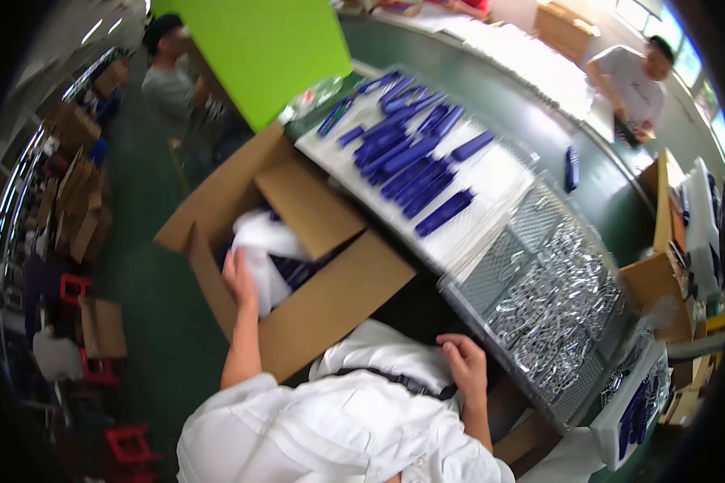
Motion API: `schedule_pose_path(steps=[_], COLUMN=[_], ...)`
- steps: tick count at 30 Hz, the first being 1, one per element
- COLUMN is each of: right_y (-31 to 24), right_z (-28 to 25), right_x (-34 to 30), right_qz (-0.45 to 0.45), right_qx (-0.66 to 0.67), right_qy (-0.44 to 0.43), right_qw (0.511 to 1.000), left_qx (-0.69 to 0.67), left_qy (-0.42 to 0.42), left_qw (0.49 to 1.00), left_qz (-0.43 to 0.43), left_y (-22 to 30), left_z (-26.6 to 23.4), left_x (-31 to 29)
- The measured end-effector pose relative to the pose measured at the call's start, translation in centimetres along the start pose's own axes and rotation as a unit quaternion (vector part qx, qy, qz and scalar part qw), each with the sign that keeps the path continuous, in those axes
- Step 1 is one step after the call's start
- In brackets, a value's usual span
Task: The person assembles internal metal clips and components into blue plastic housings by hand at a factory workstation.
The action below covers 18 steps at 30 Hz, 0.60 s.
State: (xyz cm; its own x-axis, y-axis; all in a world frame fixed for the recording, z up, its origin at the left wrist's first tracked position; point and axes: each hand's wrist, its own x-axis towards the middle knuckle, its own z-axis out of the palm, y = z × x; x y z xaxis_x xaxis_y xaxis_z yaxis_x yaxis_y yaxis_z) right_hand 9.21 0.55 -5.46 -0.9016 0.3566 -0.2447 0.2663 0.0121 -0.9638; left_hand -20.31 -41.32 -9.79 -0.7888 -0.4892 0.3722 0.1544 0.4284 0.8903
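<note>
A brown cardboard box (330,310) stands with its flaps up, left of the worktable. Inside it, my left hand (240,278) is closed on the edge of a crumpled white sheet (264,245), whose material I cannot make out. Dark blue pieces (296,272) show beneath the sheet. Over my lap, beside the table's near edge, my right hand (466,366) is loosely bent with nothing seen in it. Many long dark blue pieces (407,157) lie in rough rows on a white surface (479,193) of the table, beyond the box.
A grey mesh tray (479,262) of small shiny metal parts (560,306) borders the table's right. A bright green panel (274,56) rises behind the box. One person (169,84) is at the far left, another (632,84) at the far right. Red stools (130,444) stand left.
</note>
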Motion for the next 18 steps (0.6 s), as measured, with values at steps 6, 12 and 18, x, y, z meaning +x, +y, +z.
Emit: schedule_pose_path(steps=[6,12,18], right_y=[0.0,-1.6,1.2], right_z=[2.2,4.9,2.4], right_x=[2.0,4.3,3.7], right_qz=[0.012,0.000,0.030], right_qx=[0.132,0.203,0.249], right_qy=[-0.089,-0.148,0.017], right_qw=[0.987,0.968,0.968], left_qx=[-0.068,-0.129,-0.215], left_qy=[-0.330,-0.480,-0.598], left_qw=[0.927,0.821,0.721], left_qz=[0.164,0.281,0.275], left_y=[12.5,15.1,16.9], left_z=[1.3,6.1,4.9], left_x=[-10.5,-18.1,-17.8])
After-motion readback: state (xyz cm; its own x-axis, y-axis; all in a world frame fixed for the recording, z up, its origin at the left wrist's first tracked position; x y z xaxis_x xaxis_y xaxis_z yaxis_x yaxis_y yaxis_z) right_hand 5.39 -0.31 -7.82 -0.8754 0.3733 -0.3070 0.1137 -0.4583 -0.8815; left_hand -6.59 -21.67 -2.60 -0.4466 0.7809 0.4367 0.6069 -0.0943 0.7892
